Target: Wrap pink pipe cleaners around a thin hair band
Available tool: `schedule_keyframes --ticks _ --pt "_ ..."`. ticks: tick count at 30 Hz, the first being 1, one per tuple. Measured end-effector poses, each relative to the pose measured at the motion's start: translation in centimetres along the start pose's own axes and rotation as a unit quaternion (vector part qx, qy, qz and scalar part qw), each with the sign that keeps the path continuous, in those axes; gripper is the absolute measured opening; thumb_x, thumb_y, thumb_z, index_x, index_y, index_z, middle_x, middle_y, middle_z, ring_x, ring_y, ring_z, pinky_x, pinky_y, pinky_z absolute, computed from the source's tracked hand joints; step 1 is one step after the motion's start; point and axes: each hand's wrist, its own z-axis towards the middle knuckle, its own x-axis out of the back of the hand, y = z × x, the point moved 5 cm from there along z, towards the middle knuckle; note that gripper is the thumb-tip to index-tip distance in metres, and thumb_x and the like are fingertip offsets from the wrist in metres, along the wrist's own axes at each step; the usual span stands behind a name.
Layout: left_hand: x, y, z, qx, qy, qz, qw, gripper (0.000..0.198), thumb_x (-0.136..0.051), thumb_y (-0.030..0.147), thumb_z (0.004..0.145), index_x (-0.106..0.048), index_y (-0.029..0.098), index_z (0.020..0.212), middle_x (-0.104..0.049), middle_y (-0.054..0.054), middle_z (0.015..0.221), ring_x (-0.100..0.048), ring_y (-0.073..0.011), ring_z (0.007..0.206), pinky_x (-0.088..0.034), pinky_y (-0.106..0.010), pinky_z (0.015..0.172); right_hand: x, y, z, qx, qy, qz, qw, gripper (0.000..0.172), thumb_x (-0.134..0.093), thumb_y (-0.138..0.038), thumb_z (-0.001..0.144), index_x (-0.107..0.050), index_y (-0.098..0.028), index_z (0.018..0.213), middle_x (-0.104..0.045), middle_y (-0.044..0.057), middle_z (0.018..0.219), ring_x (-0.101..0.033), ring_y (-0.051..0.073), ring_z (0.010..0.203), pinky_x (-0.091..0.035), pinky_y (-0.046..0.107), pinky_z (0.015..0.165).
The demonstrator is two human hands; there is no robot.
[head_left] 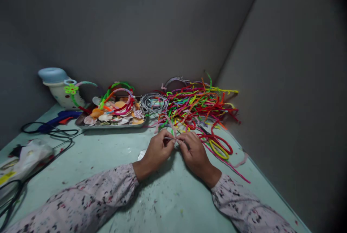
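Note:
Near the middle of the table, my left hand and my right hand meet fingertip to fingertip, both pinched closed. Between them is a pale pink pipe cleaner, its free end sticking up and away from the fingers. A thin greyish strip shows at the left fingers; most of it is hidden. Just beyond my hands lies a tangled heap of coloured pipe cleaners. Scissors with red and yellow handles lie to the right of my right hand.
A metal tray of seashells stands at the back, with pipe-cleaner-wrapped headbands on it. Beside it are grey hoops. At left are a blue-lidded bottle, a blue glue gun, a black cable and a plastic bag. Walls border the table.

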Motion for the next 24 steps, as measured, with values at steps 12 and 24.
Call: schedule_keyframes --ticks 12,24 --pt "0.23 0.47 0.03 -0.013 0.007 0.028 0.999 0.012 -0.057 0.028 0.082 -0.058 0.016 0.083 -0.062 -0.001 0.075 -0.056 -0.0126 0.065 -0.041 -0.023 0.059 0.06 -0.02 0.06 -0.008 0.004 0.001 1.000 0.014 -0.049 -0.015 0.091 -0.061 -0.020 0.096 -0.063 0.005 0.094 -0.054 0.021 0.092 -0.043 0.037 0.082" --pt "0.24 0.13 -0.01 0.022 0.014 0.002 1.000 0.013 -0.057 0.029 0.079 -0.056 0.016 0.075 -0.057 0.002 0.065 -0.052 -0.0114 0.058 -0.038 -0.022 0.054 0.05 -0.27 0.10 0.007 0.000 0.000 1.000 0.015 -0.047 -0.018 0.093 -0.061 -0.021 0.095 -0.063 0.007 0.092 -0.055 0.022 0.090 -0.044 0.038 0.081"
